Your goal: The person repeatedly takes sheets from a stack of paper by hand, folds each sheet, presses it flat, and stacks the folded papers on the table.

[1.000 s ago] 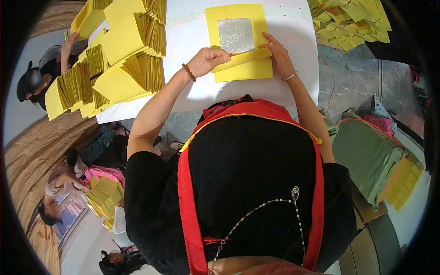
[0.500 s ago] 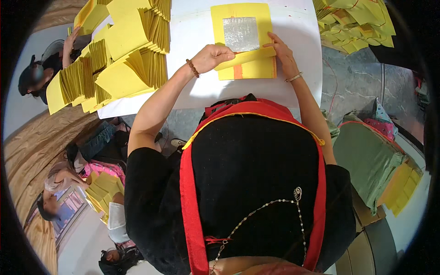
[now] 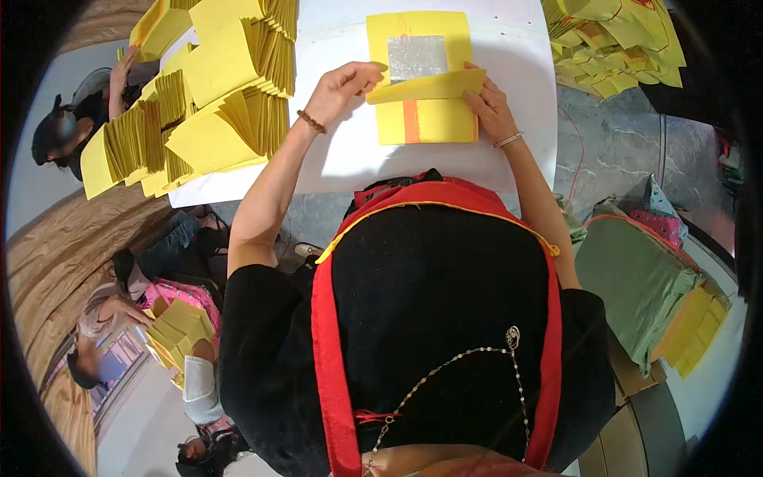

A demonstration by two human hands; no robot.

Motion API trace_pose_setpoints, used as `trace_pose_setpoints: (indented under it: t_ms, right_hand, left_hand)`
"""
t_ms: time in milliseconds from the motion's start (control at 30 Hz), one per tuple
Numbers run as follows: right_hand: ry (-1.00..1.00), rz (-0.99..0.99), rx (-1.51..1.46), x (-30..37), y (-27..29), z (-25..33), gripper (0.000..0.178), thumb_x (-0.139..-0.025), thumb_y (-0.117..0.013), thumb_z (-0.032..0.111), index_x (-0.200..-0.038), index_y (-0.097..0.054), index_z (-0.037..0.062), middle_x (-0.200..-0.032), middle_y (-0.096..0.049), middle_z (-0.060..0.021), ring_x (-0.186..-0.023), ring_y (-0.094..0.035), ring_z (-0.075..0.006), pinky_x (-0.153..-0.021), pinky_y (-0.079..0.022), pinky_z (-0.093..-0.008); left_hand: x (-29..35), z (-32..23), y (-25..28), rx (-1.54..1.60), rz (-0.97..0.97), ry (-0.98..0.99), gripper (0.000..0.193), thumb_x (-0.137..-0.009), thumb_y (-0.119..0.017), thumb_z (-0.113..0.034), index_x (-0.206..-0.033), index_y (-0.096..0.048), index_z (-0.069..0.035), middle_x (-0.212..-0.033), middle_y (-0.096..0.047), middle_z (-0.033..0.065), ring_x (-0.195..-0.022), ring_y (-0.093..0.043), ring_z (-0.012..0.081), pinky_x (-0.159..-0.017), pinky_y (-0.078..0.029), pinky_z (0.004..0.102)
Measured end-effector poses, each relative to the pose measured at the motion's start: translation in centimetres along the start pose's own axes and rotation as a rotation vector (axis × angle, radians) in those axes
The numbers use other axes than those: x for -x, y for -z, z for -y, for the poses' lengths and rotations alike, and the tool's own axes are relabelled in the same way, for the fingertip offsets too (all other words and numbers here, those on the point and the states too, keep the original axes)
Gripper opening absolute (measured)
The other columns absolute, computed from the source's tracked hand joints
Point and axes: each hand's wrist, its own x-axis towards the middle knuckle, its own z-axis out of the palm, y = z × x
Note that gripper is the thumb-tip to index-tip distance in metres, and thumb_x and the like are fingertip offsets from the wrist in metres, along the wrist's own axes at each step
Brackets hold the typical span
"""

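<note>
The left hand [image 3: 338, 89] had just let go: half a second earlier it pinched the left part of the yellow paper flap [image 3: 425, 86] below the silver foil square [image 3: 417, 57], and now it stood to the left of that square, fingers loosely curled and nothing visible in them. Whether its fingertips touched the edge of the yellow paper sheet [image 3: 419, 24] around the foil square could not be told. The right hand [image 3: 494, 110], to the right of and below the foil square, seemed to grasp the flap's right end between thumb and fingers. For the folding in hand, that probably left the flap steadied by the right hand alone, its fold not yet pressed flat.

Against the earlier frame, the flap lay slightly higher and covered a little more of the foil square's lower edge. The orange band [image 3: 410, 119] on the yellow paper below the foil square, also showing half a second before, was not visible one second before. The stacks of folded yellow paper [image 3: 226, 48], well to the left of the foil square on the white table [image 3: 334, 32], looked unchanged.
</note>
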Motion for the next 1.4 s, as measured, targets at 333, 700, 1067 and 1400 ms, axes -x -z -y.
trace_pose_setpoints:
  t_ms: [333,700,1067,1400]
  right_hand:
    - [-0.106,-0.083,-0.048,-0.1,-0.8,0.5,0.029,-0.088,-0.053,0.022,-0.106,-0.061,0.0006,-0.125,-0.053,-0.0138,-0.101,-0.057,-0.0270,-0.087,-0.043,-0.0331]
    - [-0.320,-0.108,-0.013,-3.2,0.6,0.9,0.027,-0.084,-0.061,0.028,-0.093,-0.065,0.0019,-0.096,-0.064,-0.0099,-0.101,-0.051,-0.0215,-0.085,-0.042,-0.0329]
    - [-0.459,-0.101,-0.100,-3.8,0.4,2.4,0.022,-0.084,-0.063,0.019,-0.097,-0.061,0.0018,-0.075,-0.058,0.0018,-0.065,-0.048,-0.0059,-0.061,-0.040,-0.0218]
    - [-0.133,0.046,0.215,-1.9,2.0,2.2,0.017,-0.078,-0.066,0.016,-0.091,-0.063,0.0048,-0.084,-0.062,-0.0066,-0.077,-0.055,-0.0220,-0.072,-0.044,-0.0312]
  left_hand:
    - [-0.6,1.5,-1.1,-0.560,0.007,-0.332,0.023,-0.086,-0.056,-0.024,-0.099,-0.064,-0.007,-0.084,-0.060,0.0076,-0.086,-0.050,0.0239,-0.087,-0.036,0.0363]
    - [-2.8,3.3,-2.3,0.278,-0.196,0.133,0.024,-0.088,-0.056,-0.022,-0.081,-0.061,0.001,-0.062,-0.051,-0.0033,-0.052,-0.038,0.0048,-0.046,-0.033,0.0228]
    - [-2.8,4.0,-2.6,-0.037,-0.303,0.114,0.033,-0.085,-0.058,-0.020,-0.062,-0.046,0.000,-0.052,-0.043,0.0022,-0.047,-0.037,0.0111,-0.044,-0.034,0.0284]
    - [-0.1,3.7,-3.9,-0.375,-0.413,-0.395,0.014,-0.084,-0.057,-0.011,-0.091,-0.062,0.000,-0.084,-0.057,0.0118,-0.084,-0.048,0.0275,-0.076,-0.039,0.0356]
